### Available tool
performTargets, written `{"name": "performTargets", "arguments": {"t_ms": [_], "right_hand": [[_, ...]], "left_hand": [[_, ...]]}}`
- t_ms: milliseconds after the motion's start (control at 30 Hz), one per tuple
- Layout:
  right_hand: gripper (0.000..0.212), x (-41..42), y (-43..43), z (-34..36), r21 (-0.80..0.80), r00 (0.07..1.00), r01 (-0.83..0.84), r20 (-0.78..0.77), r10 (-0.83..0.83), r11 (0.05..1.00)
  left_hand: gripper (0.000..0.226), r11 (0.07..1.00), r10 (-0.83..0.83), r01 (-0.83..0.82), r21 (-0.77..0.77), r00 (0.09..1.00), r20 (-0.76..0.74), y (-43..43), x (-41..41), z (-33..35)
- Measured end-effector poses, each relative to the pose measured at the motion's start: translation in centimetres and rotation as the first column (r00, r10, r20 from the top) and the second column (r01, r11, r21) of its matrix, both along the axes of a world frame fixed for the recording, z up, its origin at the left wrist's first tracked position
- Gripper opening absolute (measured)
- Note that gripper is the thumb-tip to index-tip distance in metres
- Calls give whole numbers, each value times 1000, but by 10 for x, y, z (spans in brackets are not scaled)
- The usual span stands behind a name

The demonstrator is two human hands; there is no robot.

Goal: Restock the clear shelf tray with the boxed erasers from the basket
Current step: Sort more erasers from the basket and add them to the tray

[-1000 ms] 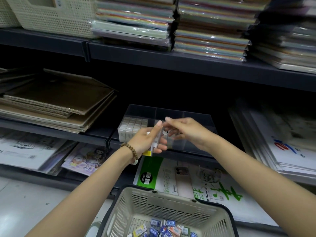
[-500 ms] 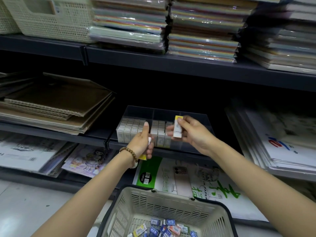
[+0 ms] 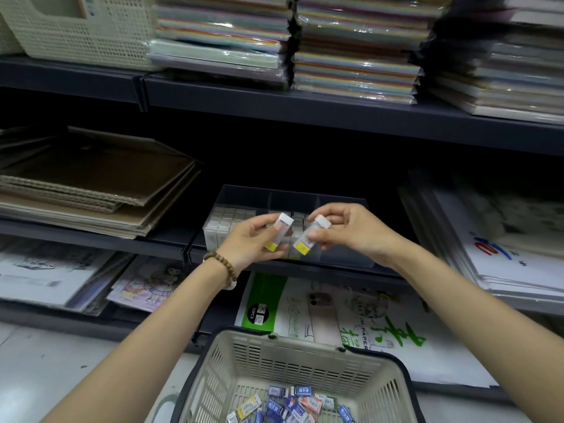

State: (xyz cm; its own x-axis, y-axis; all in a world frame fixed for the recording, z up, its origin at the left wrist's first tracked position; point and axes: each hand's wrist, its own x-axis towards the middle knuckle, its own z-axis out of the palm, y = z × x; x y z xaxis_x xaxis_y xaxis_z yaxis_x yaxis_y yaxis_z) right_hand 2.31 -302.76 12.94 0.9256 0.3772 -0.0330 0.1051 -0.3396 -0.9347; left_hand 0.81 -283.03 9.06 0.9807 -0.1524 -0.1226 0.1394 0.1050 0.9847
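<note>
Left hand (image 3: 248, 244): fingers and thumb are clamped round one white eraser box (image 3: 280, 233), which I hold near upright with its yellow end down. A bead bracelet (image 3: 220, 261) sits on that wrist.

Right hand (image 3: 351, 230): thumb and fingers pinch a second eraser box (image 3: 311, 238). It is tilted, yellow end low and pointing toward my left hand. The two boxes are just beside each other; I cannot tell whether they touch.

Position: both boxes are in the air in front of the clear tray (image 3: 345, 259), level with its middle compartment. Neither is in the tray.

Tray: it stands at the front edge of the middle shelf (image 3: 152, 246). The left compartment is packed with upright stocked boxes (image 3: 227, 219) in rows. The middle compartment holds some boxes at its left side, but my hands hide much of it. In the visible part of the right compartment I see no boxes.

Basket (image 3: 276, 334): it is below the shelf, nearest to me. A loose layer of packaged erasers (image 3: 290, 404), mostly blue with some yellow and orange, covers the visible part of its bottom.

Assessment: the restock is under way and, in my judgement, well short of finished. One compartment is done, one is partly done and one appears unstarted. The two boxes in hand are yet to be seated, and the basket has plenty of stock left.
</note>
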Motion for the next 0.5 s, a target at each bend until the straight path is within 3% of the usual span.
{"name": "performTargets", "arguments": {"t_ms": [67,133,233,400,500], "right_hand": [[24,2,3,-3,30,1000,7,-25,-6,1000],[21,3,4,-6,41,999,18,-29,-17,999],[22,6,3,-10,77,997,70,-21,-69,995],[35,15,-7,-13,147,996,63,-64,-54,987],[31,27,-18,-8,136,996,85,1,-86,987]], "left_hand": [[28,994,-111,111,-4,993,34,-7,0,0],[29,977,-201,191,98,975,97,-10,0,0],[45,958,-198,162,238,971,136,-13,3,-2],[20,952,-258,211,223,944,208,-24,13,-4],[33,910,-273,135,393,907,321,-23,25,-3]]}}
